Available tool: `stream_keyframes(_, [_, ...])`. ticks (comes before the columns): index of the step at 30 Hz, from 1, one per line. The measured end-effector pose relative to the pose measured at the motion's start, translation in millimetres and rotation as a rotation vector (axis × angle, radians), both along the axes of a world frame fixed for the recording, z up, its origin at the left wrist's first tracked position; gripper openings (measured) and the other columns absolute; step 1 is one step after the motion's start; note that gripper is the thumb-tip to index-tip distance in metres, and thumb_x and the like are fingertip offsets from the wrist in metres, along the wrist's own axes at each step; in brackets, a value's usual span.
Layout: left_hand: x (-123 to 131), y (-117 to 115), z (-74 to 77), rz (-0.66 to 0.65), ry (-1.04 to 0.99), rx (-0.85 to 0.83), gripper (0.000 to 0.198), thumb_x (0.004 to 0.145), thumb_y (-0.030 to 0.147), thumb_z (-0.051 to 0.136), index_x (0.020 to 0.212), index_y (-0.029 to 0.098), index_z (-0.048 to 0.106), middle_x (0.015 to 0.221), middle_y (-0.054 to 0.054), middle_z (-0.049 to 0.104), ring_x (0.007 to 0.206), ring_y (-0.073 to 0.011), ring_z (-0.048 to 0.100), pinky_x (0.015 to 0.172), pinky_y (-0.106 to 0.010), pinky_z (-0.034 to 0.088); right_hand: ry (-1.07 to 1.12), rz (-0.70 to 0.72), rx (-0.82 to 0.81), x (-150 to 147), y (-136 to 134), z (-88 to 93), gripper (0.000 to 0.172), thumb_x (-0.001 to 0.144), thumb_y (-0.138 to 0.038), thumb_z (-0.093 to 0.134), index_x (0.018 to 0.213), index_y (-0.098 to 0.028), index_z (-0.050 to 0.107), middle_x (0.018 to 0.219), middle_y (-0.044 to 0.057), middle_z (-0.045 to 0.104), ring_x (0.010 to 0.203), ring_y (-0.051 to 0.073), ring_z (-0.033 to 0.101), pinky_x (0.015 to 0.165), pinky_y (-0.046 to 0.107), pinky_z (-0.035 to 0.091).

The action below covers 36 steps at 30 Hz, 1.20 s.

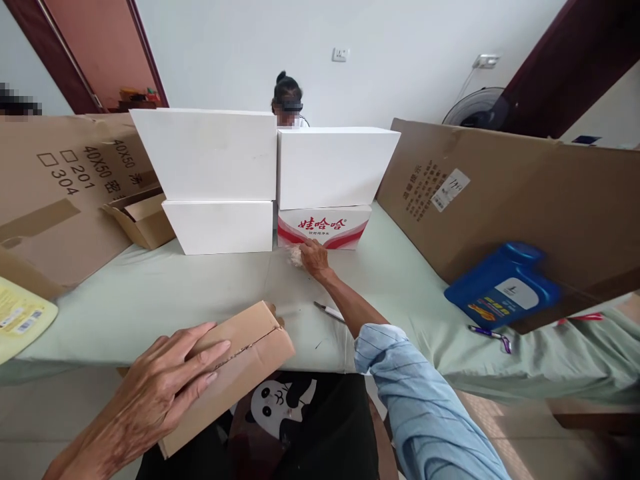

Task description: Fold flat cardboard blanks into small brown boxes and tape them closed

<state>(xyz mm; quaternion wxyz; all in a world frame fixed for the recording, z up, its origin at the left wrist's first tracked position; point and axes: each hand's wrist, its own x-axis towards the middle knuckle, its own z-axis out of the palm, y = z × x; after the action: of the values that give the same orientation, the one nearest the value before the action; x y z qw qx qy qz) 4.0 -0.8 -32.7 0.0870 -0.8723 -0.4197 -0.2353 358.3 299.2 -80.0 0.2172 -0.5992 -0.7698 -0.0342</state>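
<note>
My left hand [170, 380] lies across a small brown cardboard box [245, 363], holding it tilted over my lap at the table's near edge. Its fingers rest on the top by a rough-edged seam. Farther out, my right hand [315, 258] is closed at a crumpled pale clump [296, 257], partly see-through, whose kind I cannot make out. That hand is just in front of a white carton with red print [325, 227]. A thin white-handled tool [331, 311], perhaps a knife, lies partly hidden under my right forearm.
White boxes [210, 157] stand stacked at the back. Large cardboard boxes flank them, left [95, 220] and right [500, 200]. A blue bottle [505, 287] and purple pen [493, 335] lie right; a yellow container [25, 317] left. A person [287, 100] is behind the stack.
</note>
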Motion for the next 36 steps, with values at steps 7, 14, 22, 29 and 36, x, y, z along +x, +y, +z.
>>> stream_keyframes(7, [2, 3, 9.1, -0.015, -0.013, 0.016, 0.044, 0.108, 0.029, 0.056, 0.15, 0.038, 0.065, 0.151, -0.007, 0.07, 0.119, -0.0278, 0.076, 0.091, -0.039, 0.064, -0.222, 0.054, -0.156, -5, -2, -18.5, 0.033, 0.11, -0.028, 0.053, 0.123, -0.014, 0.08, 0.142, 0.02, 0.069, 0.136, 0.033, 0.054, 0.108, 0.04, 0.045])
stream_keyframes(14, [7, -2, 25.3, 0.046, -0.073, -0.131, 0.044, 0.107, 0.047, 0.065, 0.146, 0.028, 0.058, 0.151, -0.011, 0.071, 0.127, -0.0301, 0.074, 0.1, -0.042, 0.063, -0.213, 0.06, -0.228, -11, -24, 6.5, 0.038, 0.108, -0.029, 0.055, 0.14, -0.016, 0.071, 0.144, 0.021, 0.07, 0.132, 0.037, 0.061, 0.112, 0.051, 0.047])
stream_keyframes(22, [0, -12, 27.4, 0.012, -0.169, -0.21, 0.042, 0.101, 0.044, 0.069, 0.138, 0.027, 0.058, 0.154, -0.013, 0.068, 0.13, -0.0316, 0.072, 0.106, -0.046, 0.058, 0.296, 0.315, -0.051, -18, -121, 44.8, 0.045, 0.112, -0.044, 0.052, 0.149, -0.021, 0.065, 0.144, 0.017, 0.068, 0.118, 0.029, 0.07, 0.095, 0.042, 0.06])
stream_keyframes(29, [-14, -14, 23.8, -0.015, -0.278, -0.286, 0.034, 0.099, 0.038, 0.07, 0.131, 0.026, 0.068, 0.148, -0.012, 0.072, 0.133, -0.0299, 0.071, 0.113, -0.044, 0.058, 0.635, 0.744, -0.111, -38, -245, 45.9, 0.049, 0.107, -0.059, 0.068, 0.143, -0.027, 0.07, 0.132, 0.011, 0.069, 0.113, 0.025, 0.071, 0.097, 0.04, 0.06])
stream_keyframes(36, [-18, -10, 50.5, 0.033, -0.391, -0.359, 0.032, 0.106, 0.044, 0.057, 0.113, 0.024, 0.08, 0.113, -0.007, 0.085, 0.098, -0.0237, 0.08, 0.084, -0.032, 0.062, 0.583, 0.754, 0.053, -40, -274, 40.7, 0.038, 0.105, -0.053, 0.073, 0.132, -0.026, 0.07, 0.138, 0.014, 0.066, 0.122, 0.027, 0.069, 0.102, 0.042, 0.058])
